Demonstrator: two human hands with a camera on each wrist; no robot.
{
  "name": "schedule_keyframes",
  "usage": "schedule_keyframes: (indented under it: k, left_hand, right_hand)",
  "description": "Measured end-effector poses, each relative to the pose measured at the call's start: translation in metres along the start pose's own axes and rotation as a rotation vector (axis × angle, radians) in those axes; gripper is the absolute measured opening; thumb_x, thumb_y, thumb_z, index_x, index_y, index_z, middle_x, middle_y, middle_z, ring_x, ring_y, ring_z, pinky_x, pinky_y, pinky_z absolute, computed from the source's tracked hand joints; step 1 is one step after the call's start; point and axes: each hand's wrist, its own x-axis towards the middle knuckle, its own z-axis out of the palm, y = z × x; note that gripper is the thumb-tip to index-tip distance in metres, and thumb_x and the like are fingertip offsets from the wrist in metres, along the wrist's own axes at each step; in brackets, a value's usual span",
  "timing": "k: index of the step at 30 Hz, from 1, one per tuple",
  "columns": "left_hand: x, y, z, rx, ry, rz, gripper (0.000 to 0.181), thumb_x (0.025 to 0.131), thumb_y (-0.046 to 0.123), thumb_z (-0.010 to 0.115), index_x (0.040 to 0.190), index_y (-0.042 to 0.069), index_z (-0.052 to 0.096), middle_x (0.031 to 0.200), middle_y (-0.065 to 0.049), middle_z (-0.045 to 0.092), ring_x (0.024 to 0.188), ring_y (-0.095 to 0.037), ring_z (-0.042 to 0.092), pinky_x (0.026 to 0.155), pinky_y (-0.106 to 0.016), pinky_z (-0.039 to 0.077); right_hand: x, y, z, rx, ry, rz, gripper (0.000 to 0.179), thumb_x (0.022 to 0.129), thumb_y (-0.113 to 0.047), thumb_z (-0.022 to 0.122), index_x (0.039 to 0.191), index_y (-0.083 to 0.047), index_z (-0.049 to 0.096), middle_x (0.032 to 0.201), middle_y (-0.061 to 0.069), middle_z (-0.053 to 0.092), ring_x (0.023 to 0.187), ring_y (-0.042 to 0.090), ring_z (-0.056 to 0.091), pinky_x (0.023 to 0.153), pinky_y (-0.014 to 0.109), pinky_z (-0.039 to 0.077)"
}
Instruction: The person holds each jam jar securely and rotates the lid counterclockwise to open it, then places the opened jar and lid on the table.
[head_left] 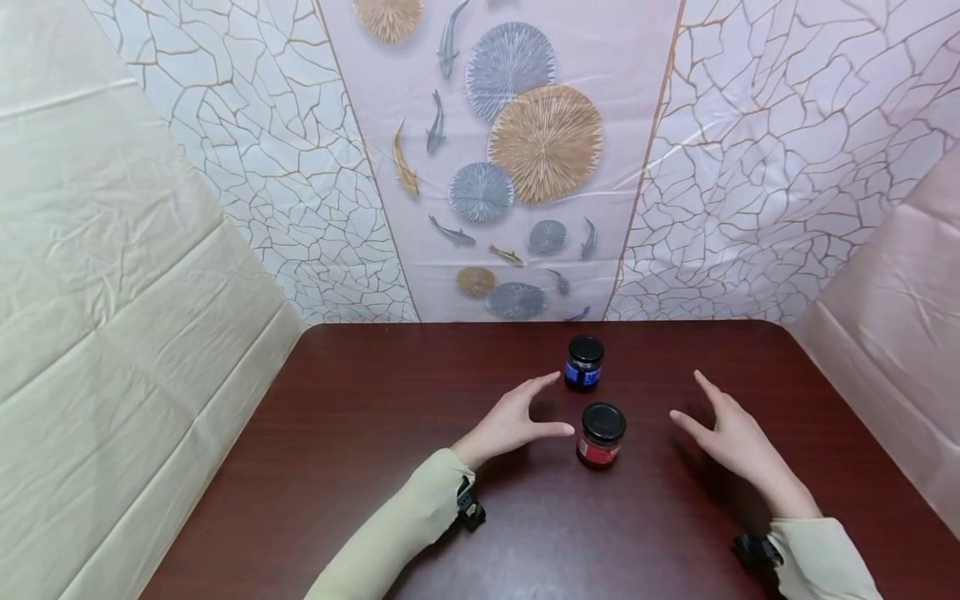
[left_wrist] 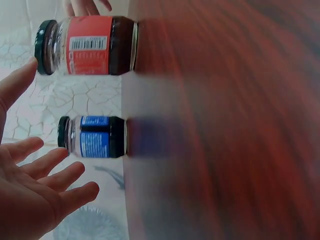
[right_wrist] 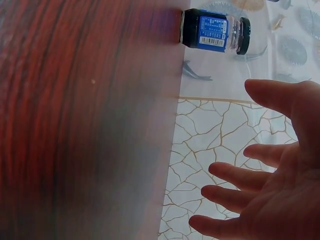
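The head view is bright, with pale glare on the near part of the table [head_left: 517, 562], shiny streaks on the wall cloth [head_left: 757, 125] and a soft shadow beside the right hand [head_left: 738, 437]. Both wrist views are dimmer and softer: the table's grain smears, and small print on the blue-labelled jar [left_wrist: 95, 137] blurs.

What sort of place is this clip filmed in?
Probably a makeshift indoor filming booth: a dark reddish-brown wood-grain table stands before a glossy pale backdrop printed with fish and gold cracks, and creased cream sheeting covers the left side.
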Motion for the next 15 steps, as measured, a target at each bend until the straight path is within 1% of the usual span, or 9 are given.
schedule_keyframes:
  k: [3, 10, 12, 15]
  left_hand:
    - [0.002, 0.005, 0.004, -0.001, -0.032, 0.010, 0.092, 0.083, 0.054, 0.079, 0.158, 0.023, 0.035, 0.157, 0.008, 0.039, 0.145, -0.014, 0.035, 0.114, -0.042, 0.034]
    - [0.006, 0.013, 0.014, 0.020, -0.092, 0.035, 0.092, 0.082, 0.052, 0.080, 0.157, 0.022, 0.037, 0.157, 0.006, 0.039, 0.143, -0.012, 0.036, 0.114, -0.035, 0.033]
    - [0.007, 0.013, 0.017, 0.005, -0.110, 0.030, 0.091, 0.082, 0.050, 0.081, 0.157, 0.022, 0.037, 0.156, 0.006, 0.040, 0.142, -0.012, 0.038, 0.114, -0.034, 0.034]
    - [0.008, 0.012, 0.023, -0.067, -0.135, 0.011, 0.088, 0.082, 0.044, 0.083, 0.156, 0.020, 0.039, 0.153, 0.004, 0.046, 0.139, -0.012, 0.042, 0.112, -0.032, 0.036]
  right_hand:
    - [-0.001, 0.001, 0.000, -0.001, -0.007, 0.006, 0.090, 0.098, -0.039, 0.065, 0.158, 0.005, 0.015, 0.146, 0.045, 0.030, 0.129, 0.061, 0.034, 0.100, 0.071, 0.033]
    - [-0.003, 0.004, 0.000, -0.006, -0.007, 0.008, 0.089, 0.098, -0.038, 0.065, 0.158, 0.005, 0.015, 0.146, 0.045, 0.030, 0.130, 0.061, 0.034, 0.100, 0.071, 0.033]
    - [-0.003, 0.005, 0.000, -0.006, -0.010, 0.009, 0.089, 0.098, -0.038, 0.065, 0.158, 0.005, 0.014, 0.146, 0.045, 0.029, 0.130, 0.061, 0.034, 0.100, 0.071, 0.032]
    - [-0.003, 0.005, -0.001, -0.004, -0.016, 0.012, 0.090, 0.098, -0.039, 0.065, 0.158, 0.004, 0.014, 0.148, 0.044, 0.028, 0.131, 0.061, 0.032, 0.100, 0.071, 0.031]
